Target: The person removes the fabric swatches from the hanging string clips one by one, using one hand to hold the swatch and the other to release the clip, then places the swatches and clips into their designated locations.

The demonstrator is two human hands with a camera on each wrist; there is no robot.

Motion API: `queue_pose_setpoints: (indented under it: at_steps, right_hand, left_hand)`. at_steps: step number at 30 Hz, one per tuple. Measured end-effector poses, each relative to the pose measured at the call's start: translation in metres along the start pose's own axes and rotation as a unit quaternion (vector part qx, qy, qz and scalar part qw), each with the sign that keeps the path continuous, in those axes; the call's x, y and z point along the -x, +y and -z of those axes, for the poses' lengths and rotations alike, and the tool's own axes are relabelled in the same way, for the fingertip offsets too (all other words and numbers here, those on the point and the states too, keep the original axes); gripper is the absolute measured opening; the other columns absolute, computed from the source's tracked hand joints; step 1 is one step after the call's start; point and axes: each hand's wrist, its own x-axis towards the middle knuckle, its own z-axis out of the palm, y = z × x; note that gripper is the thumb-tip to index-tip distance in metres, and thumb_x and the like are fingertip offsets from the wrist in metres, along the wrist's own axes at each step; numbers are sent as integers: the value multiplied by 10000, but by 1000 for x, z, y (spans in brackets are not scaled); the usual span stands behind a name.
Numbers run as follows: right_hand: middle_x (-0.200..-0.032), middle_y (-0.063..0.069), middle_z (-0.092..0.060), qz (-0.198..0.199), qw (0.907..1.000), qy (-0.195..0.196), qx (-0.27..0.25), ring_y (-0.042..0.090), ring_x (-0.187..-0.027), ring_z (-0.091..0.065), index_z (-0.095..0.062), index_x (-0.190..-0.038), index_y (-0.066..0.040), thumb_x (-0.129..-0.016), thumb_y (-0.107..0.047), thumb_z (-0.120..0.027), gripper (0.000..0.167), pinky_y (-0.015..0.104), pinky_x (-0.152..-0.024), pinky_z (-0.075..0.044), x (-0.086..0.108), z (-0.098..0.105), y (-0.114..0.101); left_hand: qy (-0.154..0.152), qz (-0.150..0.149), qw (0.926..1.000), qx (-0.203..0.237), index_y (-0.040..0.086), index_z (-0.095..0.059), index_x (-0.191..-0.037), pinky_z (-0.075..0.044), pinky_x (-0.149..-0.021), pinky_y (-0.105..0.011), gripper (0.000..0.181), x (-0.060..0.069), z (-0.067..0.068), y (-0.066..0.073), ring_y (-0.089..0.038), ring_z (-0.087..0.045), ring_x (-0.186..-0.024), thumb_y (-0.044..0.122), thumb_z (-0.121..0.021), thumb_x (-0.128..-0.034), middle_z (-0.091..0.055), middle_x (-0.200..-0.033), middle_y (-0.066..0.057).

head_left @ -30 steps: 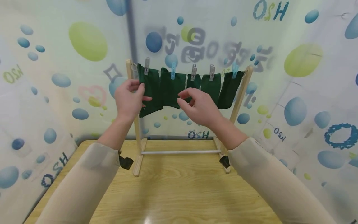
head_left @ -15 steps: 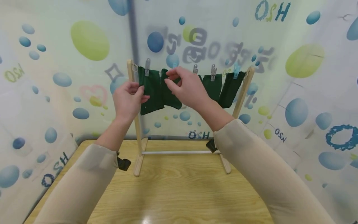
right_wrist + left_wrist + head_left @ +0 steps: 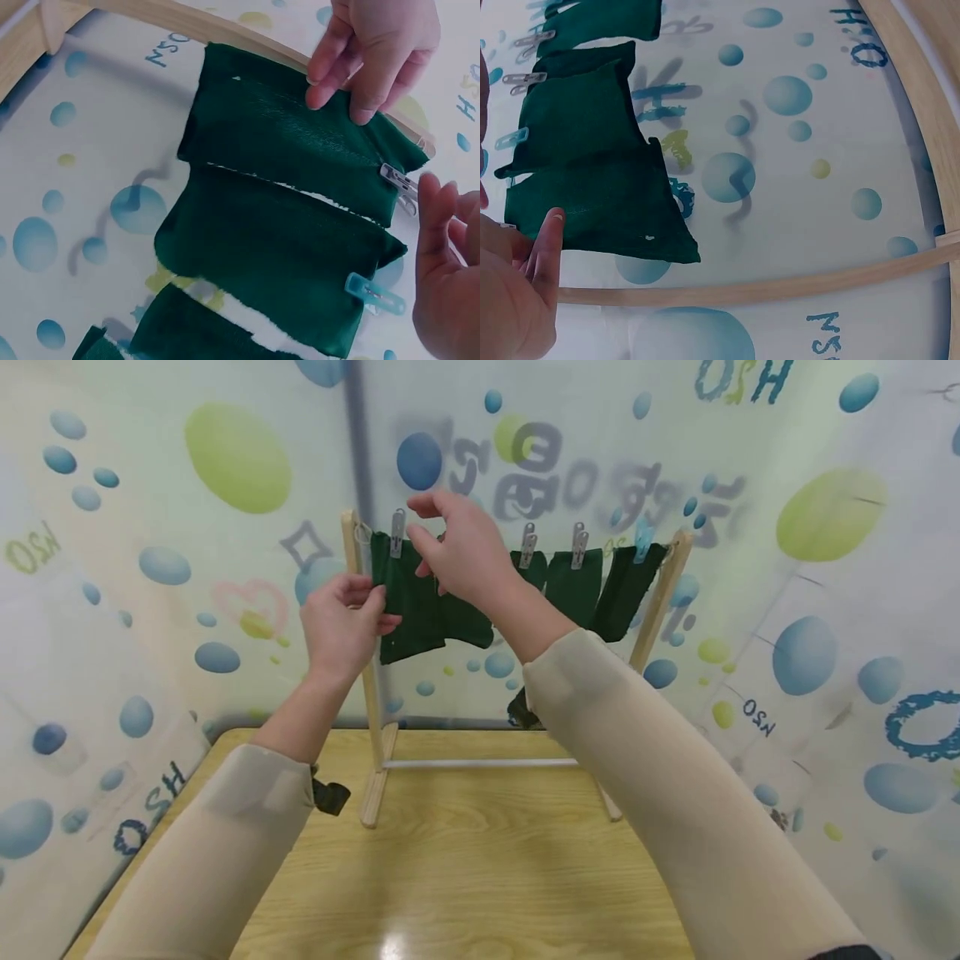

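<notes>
Dark green cloths hang from a line on a wooden rack, each held by a clothespin. My left hand (image 3: pixel 341 631) is at the outer edge of the leftmost green cloth (image 3: pixel 411 618) and pinches it between thumb and fingers. In the left wrist view, one finger lies against that cloth (image 3: pixel 607 210). Beside the grey clothespin (image 3: pixel 397 533) at its top is my right hand (image 3: pixel 465 547), thumb and fingers apart with nothing between them. In the right wrist view, the fingertips of my right hand (image 3: pixel 450 262) are close to the clothespin's end (image 3: pixel 399 180); contact is unclear.
To the right hang more cloths (image 3: pixel 573 589) with grey clothespins (image 3: pixel 579 545) and a blue clothespin (image 3: pixel 642 541). A second blue clothespin (image 3: pixel 375 292) holds the neighbouring cloth. The rack's wooden post (image 3: pixel 370 693) and white crossbar (image 3: pixel 480 763) stand on the wooden table (image 3: pixel 465 860), before a patterned curtain.
My right hand has moved left and up, from in front of the middle cloths to beside the leftmost clothespin. My left hand has stayed at the cloth's edge.
</notes>
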Motion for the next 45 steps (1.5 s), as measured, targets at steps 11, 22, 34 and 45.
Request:
queue_pose_setpoints:
  at_steps: [11, 22, 34, 45]
  right_hand:
    - [-1608, -19, -572, -615, 9977, -232, 167, 213, -874, -777, -553, -1589, -220, -1162, -320, -564, 439, 305, -724, -612, -24, -8, -12]
    - [-946, 26, -784, -824, 9962, -252, 140, 170, -703, -713, -693, -1356, -206, -1139, -347, -613, 271, 299, -709, -587, -24, -11, -12]
    - [-1470, 17, -663, -799, 9961, -346, -162, 186, -1030, -758, -543, -1555, -175, -1094, -270, -709, 499, 292, -810, -604, -22, -8, -11]
    - [-1463, 29, -674, -717, 9950, -298, 627, 159, -1052, -756, -618, -1484, -130, -1089, -264, -717, 429, 253, -986, -590, -15, -3, -13]
  left_hand:
    - [2, -5, 10000, -11, -58, -699, -1283, -617, -637, -182, 276, -1, 3, 0, 45, -721, -596, 143, -663, -1098, -776, -1232, -297]
    - [42, 33, 9998, -215, -23, -729, -1281, -610, -640, -170, 292, -1, 4, 0, 41, -724, -616, 196, -679, -1094, -795, -1220, -257]
    - [313, -296, 9954, -861, 23, -806, -1204, -526, -793, -145, 328, -2, 5, 3, 88, -636, -783, 312, -723, -1072, -822, -1125, -190]
    - [455, -437, 9974, -352, 27, -802, -1182, -562, -852, -136, 302, -5, 2, 5, 58, -702, -884, 293, -736, -1056, -835, -1129, -122]
